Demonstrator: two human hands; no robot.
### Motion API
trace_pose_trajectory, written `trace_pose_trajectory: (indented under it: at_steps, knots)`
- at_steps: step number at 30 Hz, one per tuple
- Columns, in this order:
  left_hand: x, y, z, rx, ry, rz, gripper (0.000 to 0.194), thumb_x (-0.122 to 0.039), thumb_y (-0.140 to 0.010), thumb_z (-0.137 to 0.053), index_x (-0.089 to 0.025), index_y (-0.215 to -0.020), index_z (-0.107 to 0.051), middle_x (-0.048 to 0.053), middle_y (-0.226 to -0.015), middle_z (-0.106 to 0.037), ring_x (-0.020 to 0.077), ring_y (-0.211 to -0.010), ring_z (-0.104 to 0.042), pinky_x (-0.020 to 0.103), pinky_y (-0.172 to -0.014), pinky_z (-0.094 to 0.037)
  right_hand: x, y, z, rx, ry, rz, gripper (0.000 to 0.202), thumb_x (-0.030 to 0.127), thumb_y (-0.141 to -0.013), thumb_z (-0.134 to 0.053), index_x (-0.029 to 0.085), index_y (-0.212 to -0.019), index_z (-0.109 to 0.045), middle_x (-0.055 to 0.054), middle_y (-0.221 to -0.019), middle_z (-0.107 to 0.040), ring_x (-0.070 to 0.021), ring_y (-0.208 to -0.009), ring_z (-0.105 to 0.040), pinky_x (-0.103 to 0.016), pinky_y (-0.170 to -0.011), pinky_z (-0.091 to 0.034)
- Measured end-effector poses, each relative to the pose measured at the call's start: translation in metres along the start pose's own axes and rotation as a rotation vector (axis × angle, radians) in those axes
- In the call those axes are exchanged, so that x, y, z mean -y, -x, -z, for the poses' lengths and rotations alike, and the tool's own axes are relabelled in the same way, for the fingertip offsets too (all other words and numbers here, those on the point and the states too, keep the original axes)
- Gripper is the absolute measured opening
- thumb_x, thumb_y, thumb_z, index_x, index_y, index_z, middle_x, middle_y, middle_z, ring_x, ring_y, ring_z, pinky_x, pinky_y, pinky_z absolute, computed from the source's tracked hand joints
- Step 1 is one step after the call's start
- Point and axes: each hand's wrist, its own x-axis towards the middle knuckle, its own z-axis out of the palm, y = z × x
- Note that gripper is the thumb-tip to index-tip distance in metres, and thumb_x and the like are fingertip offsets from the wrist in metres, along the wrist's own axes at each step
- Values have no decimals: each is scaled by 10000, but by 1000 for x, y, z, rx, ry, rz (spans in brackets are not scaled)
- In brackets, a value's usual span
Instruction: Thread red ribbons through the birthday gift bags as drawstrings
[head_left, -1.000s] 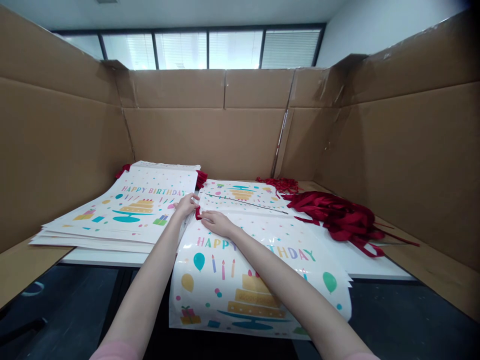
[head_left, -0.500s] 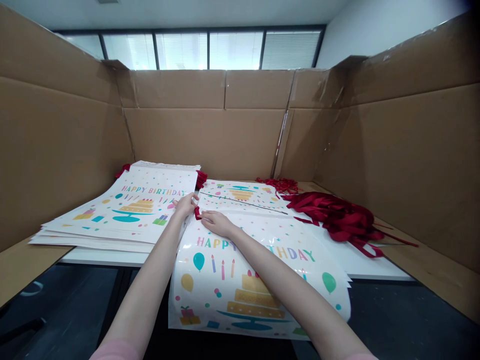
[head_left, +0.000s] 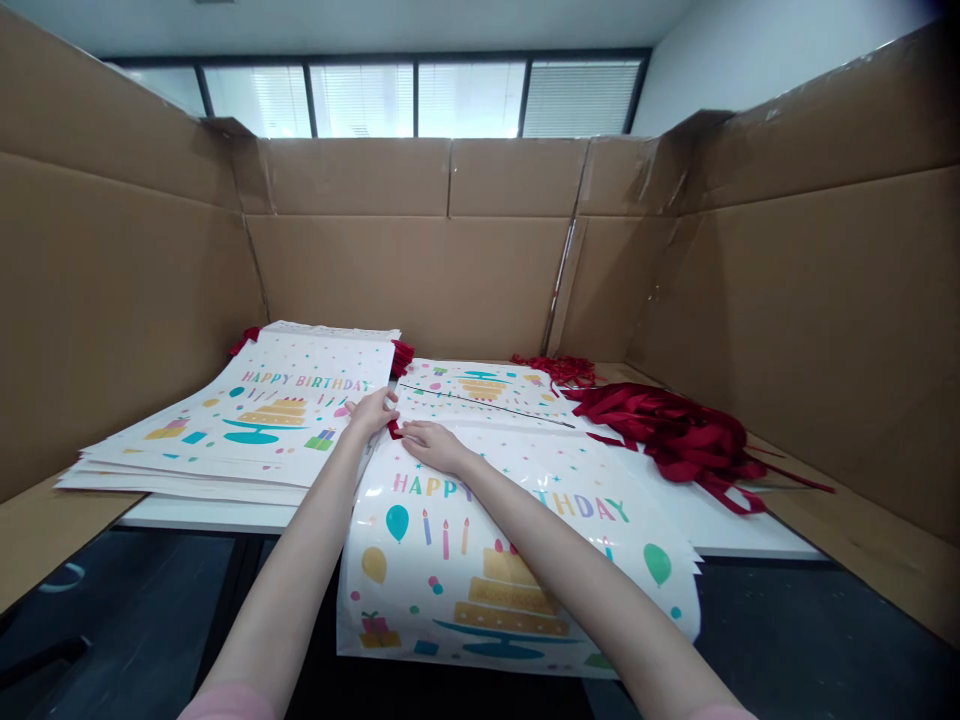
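A white sheet printed with HAPPY BIRTHDAY and a cake [head_left: 525, 600] lies before me, its lower part curving down over the table's front edge. A short piece of red ribbon [head_left: 394, 430] shows at its upper left edge, between my hands. My left hand [head_left: 371, 412] is closed beside that edge with its fingers curled; what they pinch is hidden. My right hand [head_left: 431, 445] rests low on the sheet, fingertips closed at the ribbon. Just beyond the hands, a thin dark line [head_left: 487, 405], perhaps a rod or cord, crosses the sheet's folded-back upper part [head_left: 517, 385].
To the left is a stack of similar printed sheets [head_left: 277, 400] with red ribbon at its top corners. A heap of dark red ribbons [head_left: 667, 425] lies on the right, with thin red strands [head_left: 566, 370] behind. Cardboard walls [head_left: 405, 270] enclose the white table [head_left: 757, 540].
Very little differs. Both hands stay at the upper left edge of the sheet, and the red ribbon between them has shifted only slightly.
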Motion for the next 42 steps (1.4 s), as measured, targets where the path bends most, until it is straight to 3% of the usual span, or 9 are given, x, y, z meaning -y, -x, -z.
trace_pose_trajectory:
  at_steps: [5,27,32,37,39,42]
  knots:
    - [0,0,-1,4,2,1,222,-211,-718,-592,-238,-937,-567,-28,-725,-652,210,-837,-608,396,-871,-316,-2,0,-2,-10,5,5,351,282,-901,-401,204,-1176,-604,-51,-1196,-604,-196,-1147,-512,-319,-976,-373]
    - [-6,5,1,-7,-10,24,196,-243,-724,-593,-230,-919,-580,-3,-747,-677,227,-852,-598,400,-864,-295,-2,1,-1,-16,-12,-15,348,298,-893,-418,221,-1193,-575,-59,-1197,-596,-196,-1100,-539,-315,-946,-385]
    - [-8,9,13,-82,-5,10,162,-301,-786,-531,-230,-917,-597,16,-801,-672,224,-864,-588,371,-844,-304,-1,0,-1,-10,10,-22,341,297,-895,-414,233,-1175,-597,-49,-1223,-586,-192,-1159,-504,-322,-978,-363]
    - [-8,31,39,-161,-39,-205,213,-289,-839,-438,-239,-878,-641,26,-869,-671,236,-931,-549,367,-858,-278,-1,0,-1,-20,5,-6,341,286,-897,-403,236,-1167,-604,-35,-1208,-599,-188,-1149,-514,-316,-973,-370]
    - [-5,41,44,-128,-63,-301,222,-288,-839,-441,-243,-849,-658,21,-892,-671,236,-960,-531,365,-879,-263,-1,0,-2,-28,7,1,344,286,-894,-404,234,-1169,-604,-34,-1208,-599,-190,-1150,-513,-318,-976,-369]
    - [3,52,43,-27,-94,-335,212,-271,-815,-472,-242,-808,-682,19,-901,-672,235,-970,-516,374,-898,-249,-2,0,-2,-23,7,3,356,296,-895,-400,225,-1179,-601,-40,-1214,-595,-195,-1161,-505,-322,-982,-366]
